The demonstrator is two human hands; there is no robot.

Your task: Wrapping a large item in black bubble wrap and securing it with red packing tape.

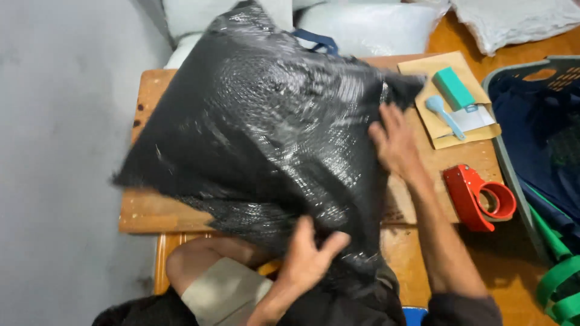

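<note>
gripping a black bubble-wrap package, left hand and right hand.

You get a single view, from the camera on your head, looking steeply down and close onto the low wooden table; its near edge lies just above your knee, grey floor at left.

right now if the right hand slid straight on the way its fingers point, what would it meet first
The right hand lies flat on the black plastic bag, fingers pointing up and away. Going on, it would likely run over the bag's far corner, though depth is unclear.
</note>
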